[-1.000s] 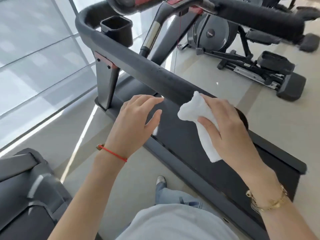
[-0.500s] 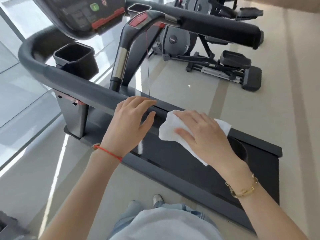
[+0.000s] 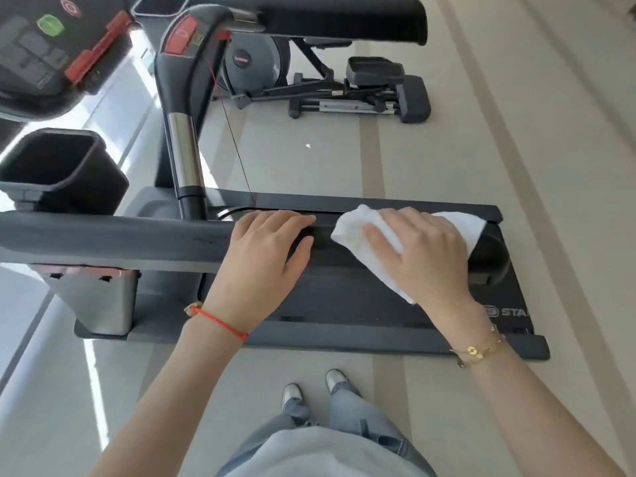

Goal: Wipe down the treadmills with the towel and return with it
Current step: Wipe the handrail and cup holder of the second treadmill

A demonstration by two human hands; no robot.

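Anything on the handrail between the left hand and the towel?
No. Head view shows only a short bare stretch of handrail between the left hand and the towel.

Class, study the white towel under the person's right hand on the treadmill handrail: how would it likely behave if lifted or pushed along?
The towel drapes over the handrail with one corner hanging, so it is probably floppy. It bunches under the right hand, so it likely crumples when pushed. It looks thin, probably light.
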